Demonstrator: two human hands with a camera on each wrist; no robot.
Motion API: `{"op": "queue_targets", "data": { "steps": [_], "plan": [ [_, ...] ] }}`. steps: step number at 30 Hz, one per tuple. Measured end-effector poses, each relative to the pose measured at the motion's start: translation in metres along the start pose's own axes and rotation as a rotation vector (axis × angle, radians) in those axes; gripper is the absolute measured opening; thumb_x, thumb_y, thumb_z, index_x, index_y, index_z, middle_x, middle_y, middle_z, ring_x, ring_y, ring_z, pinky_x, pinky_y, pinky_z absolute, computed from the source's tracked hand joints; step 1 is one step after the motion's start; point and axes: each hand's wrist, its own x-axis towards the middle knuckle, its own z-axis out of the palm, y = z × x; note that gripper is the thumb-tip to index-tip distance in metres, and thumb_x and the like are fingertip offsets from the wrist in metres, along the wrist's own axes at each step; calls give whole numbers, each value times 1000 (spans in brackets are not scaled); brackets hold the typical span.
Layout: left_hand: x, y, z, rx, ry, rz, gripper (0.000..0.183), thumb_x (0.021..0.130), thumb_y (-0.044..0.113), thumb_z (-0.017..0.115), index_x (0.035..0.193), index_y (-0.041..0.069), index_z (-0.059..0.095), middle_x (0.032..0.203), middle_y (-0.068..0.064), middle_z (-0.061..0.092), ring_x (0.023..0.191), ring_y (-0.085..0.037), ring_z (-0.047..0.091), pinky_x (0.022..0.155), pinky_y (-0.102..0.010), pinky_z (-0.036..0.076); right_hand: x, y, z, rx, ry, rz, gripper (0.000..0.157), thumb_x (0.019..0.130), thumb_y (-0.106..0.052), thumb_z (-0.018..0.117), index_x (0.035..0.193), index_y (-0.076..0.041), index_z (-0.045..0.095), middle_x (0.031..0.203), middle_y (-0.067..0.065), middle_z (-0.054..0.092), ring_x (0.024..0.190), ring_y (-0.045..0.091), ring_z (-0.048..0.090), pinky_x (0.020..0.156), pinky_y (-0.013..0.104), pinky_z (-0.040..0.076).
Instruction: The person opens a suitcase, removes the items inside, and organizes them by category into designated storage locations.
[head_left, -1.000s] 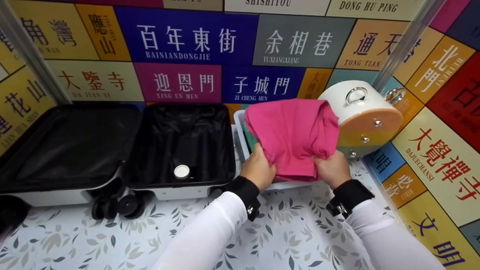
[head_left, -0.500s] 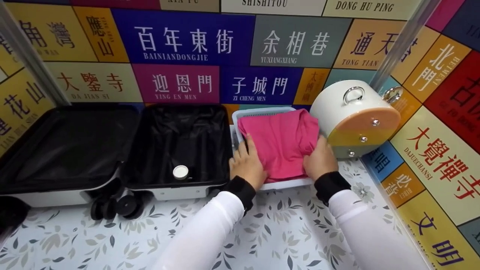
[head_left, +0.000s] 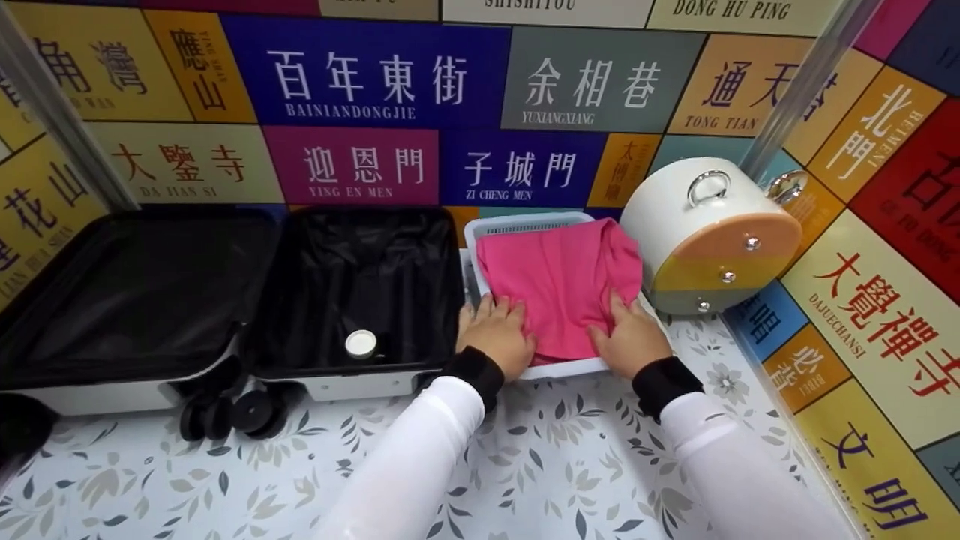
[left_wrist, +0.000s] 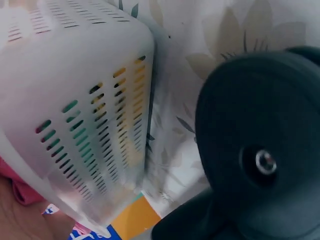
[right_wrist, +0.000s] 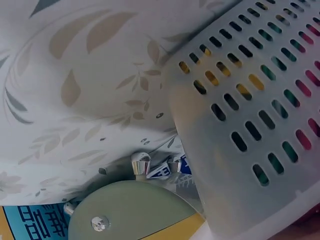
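A folded pink cloth [head_left: 559, 289] lies on top in a white plastic basket [head_left: 570, 367], covering most of what is inside. My left hand [head_left: 496, 336] rests at the basket's left front, fingers spread over the rim and the cloth's edge. Opposite it, my right hand [head_left: 636, 339] touches the cloth's right front with extended fingers. In the left wrist view, part of the hand [left_wrist: 30, 215] shows beside pink fabric at the rim. Green, yellow and dark items show through the slots of the basket wall [right_wrist: 215, 150] in the right wrist view.
Left of the basket lies an open black-lined suitcase [head_left: 367, 277], holding a small round item with a white top [head_left: 361, 343]. Its black wheel [left_wrist: 260, 125] is close to my left wrist. A white drum-shaped box [head_left: 675, 210] with coloured, knobbed drawer fronts stands right of the basket.
The pink cloth, gripped by both hands above the basket a second ago, has come down into it. Both hands have let go, and their fingers have straightened over the cloth and rim.
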Motion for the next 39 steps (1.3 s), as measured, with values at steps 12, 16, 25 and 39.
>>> {"op": "queue_targets", "data": {
  "steps": [12, 16, 25, 39],
  "plan": [
    [9, 5, -2, -58, -24, -32, 63, 107, 47, 47, 164, 23, 39, 174, -5, 31, 165, -35, 10, 130, -65, 9, 7, -2, -9, -116, -73, -10, 76, 105, -44, 55, 157, 8, 38, 159, 35, 41, 151, 53, 35, 121, 62, 38],
    [9, 8, -7, -56, -48, -33, 62, 107, 46, 46, 165, 23, 38, 174, -5, 30, 166, -34, 7, 130, -65, 7, 6, -2, -13, -129, -118, -8, 75, 106, -44, 51, 159, 7, 36, 162, 32, 39, 153, 52, 32, 122, 61, 36],
    [5, 12, -16, -43, -71, -26, 61, 108, 45, 46, 164, 22, 40, 174, -6, 31, 166, -34, 9, 130, -64, 9, 6, -3, -19, -170, -196, 8, 76, 106, -42, 49, 160, 8, 32, 160, 38, 36, 152, 53, 33, 120, 62, 38],
    [-3, -5, -18, -72, -37, -8, 68, 107, 47, 51, 167, 22, 32, 176, -7, 25, 164, -39, 16, 130, -65, 10, 4, -24, 15, -35, -18, 162, 74, 101, -38, 49, 163, 0, 34, 162, 34, 36, 134, 58, 48, 117, 63, 38]
  ]
}}
